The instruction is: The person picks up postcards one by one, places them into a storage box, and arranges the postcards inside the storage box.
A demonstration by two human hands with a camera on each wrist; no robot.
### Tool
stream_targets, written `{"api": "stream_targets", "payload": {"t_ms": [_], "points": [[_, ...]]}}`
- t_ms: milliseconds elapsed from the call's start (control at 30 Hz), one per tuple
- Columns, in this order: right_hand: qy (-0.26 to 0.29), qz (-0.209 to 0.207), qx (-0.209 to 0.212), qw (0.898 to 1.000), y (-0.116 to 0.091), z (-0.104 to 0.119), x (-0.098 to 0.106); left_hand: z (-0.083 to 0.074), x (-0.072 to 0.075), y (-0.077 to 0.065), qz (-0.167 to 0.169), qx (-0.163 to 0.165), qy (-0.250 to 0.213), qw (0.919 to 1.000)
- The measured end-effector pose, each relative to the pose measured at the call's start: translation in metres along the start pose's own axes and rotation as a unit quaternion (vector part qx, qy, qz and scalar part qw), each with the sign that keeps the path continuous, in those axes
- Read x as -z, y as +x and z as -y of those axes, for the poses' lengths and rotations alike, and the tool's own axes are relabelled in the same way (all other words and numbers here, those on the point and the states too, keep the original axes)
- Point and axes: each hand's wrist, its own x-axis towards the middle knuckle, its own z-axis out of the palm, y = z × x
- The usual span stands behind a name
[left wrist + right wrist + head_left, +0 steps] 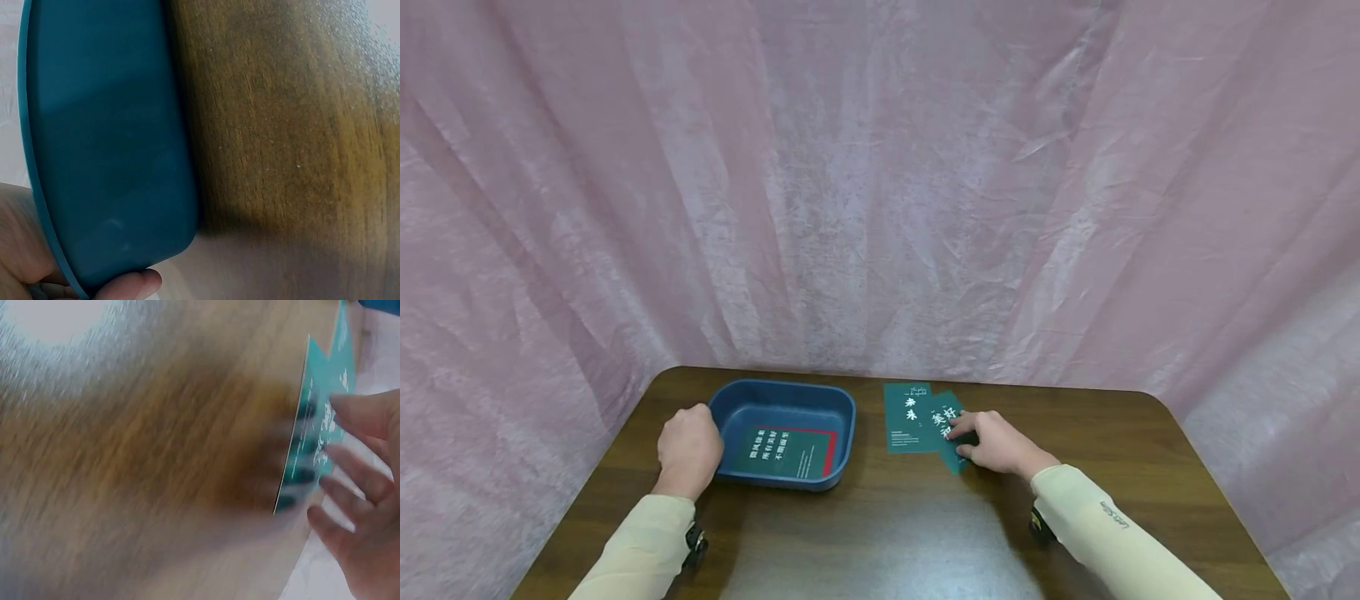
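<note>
My left hand [690, 446] grips the left end of a blue plastic basin [782, 388]; the left wrist view shows the thumb on the outside of its wall [112, 162]. Inside the basin lies a green card [782, 454] with white characters and a red border. To the right, two more green cards with white writing lie on the table, the left card [906, 425] and the right card [946, 417], their edges overlapping. Over the right card is my right hand [996, 442], its fingers spread and slightly bent, fingertips right at the card's printed face [319, 434].
The brown wooden table [880, 533] has rounded far corners. Behind it hangs a pink velvet curtain [880, 208], close along the back and sides. Bright glare falls on the tabletop between the forearms.
</note>
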Motion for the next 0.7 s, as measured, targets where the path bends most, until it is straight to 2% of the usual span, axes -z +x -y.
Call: {"api": "stream_targets", "payload": {"t_ms": [100, 167, 233, 333, 433, 700], "points": [[-0.037, -0.07, -0.059, 0.995, -0.001, -0.002, 0.003, 0.0, 0.0, 0.0, 0.0, 0.0, 0.0, 1.0], [-0.065, -0.105, -0.117, 0.986, -0.002, -0.001, 0.003, 0.0, 0.001, 0.0, 0.0, 0.0, -0.001, 1.0], [-0.091, -0.112, -0.174, 0.974, -0.002, 0.002, 0.002, 0.0, 0.0, 0.0, -0.001, -0.001, -0.001, 1.0], [-0.109, -0.09, -0.243, 0.96, -0.003, 0.006, -0.001, -0.001, -0.001, -0.001, -0.002, -0.003, -0.001, 1.0], [-0.103, -0.078, -0.265, 0.956, -0.004, 0.008, 0.001, -0.001, -0.002, -0.001, -0.001, -0.004, 0.0, 1.0], [-0.07, -0.075, -0.275, 0.956, -0.006, -0.001, 0.018, -0.001, -0.002, 0.0, -0.003, -0.005, 0.002, 1.0]]}}
